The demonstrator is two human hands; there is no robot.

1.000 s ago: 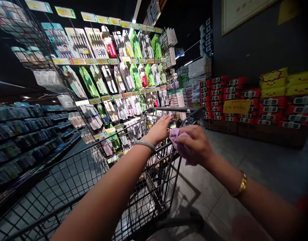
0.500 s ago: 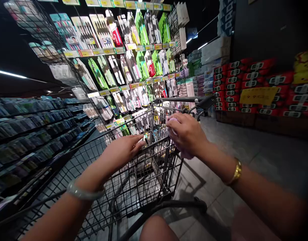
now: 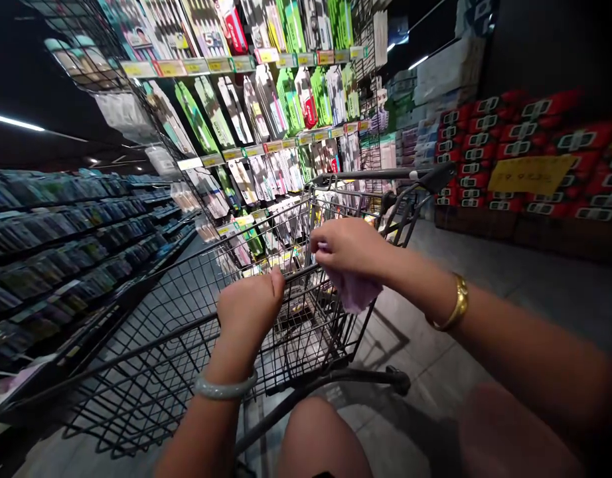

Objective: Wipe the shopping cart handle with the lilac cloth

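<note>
A black wire shopping cart stands in front of me. My left hand is curled over its near top rail, thumb pointing up and fingers mostly hidden behind the rail. In my right hand a light purple cloth is bunched up; its loose part hangs below the fist beside the cart's side. A bit of the cloth shows between thumb and forefinger. The right fist is close to the rail, and I cannot tell whether the cloth touches it.
Behind the cart rises a lit rack of packaged toothbrushes. Long shelves of packaged goods run along the left. Stacked red packs with a yellow sign stand at right. The cart's handle lies beyond my right hand.
My left hand has gone from stretched fingers to curled over the rail, its wrist turning upright. My right hand has shifted left with the cloth, which hangs lower. The view has tilted down slightly.
</note>
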